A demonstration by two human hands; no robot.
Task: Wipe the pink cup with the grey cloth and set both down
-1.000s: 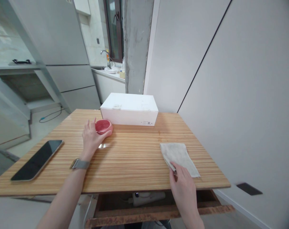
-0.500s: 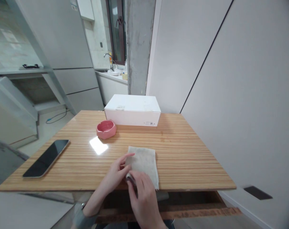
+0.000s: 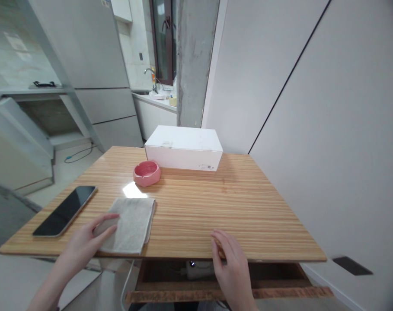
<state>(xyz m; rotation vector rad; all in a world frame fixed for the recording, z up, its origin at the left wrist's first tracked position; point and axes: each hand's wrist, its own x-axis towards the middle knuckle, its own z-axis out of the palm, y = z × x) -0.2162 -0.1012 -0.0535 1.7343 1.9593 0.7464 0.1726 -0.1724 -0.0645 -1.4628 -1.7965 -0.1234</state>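
Observation:
A folded light grey cloth (image 3: 134, 220) lies flat near the table's front edge, left of the middle. My left hand (image 3: 89, 237) rests on its left side, with thumb and fingers apart. Well to the right, at the front edge of the tabletop, is my right hand (image 3: 231, 263). Its fingers are curled, with the thumb close to the fingertips. A brownish patch shows between them; whether it is an object or the tabletop is unclear. Below the table edge an open drawer (image 3: 170, 286) holds a white item (image 3: 199, 270) with a small light spot.
The wooden table (image 3: 248, 207) carries a black phone (image 3: 66, 211) at left, a pink ashtray (image 3: 147, 174) and a white box (image 3: 185, 149) at the back. A white cable (image 3: 126, 283) hangs by the drawer. A pale wall (image 3: 339, 129) stands at right.
The cloth has moved left, with my left hand on it. My right hand has left the cloth and moved right. More of the drawer's inside shows.

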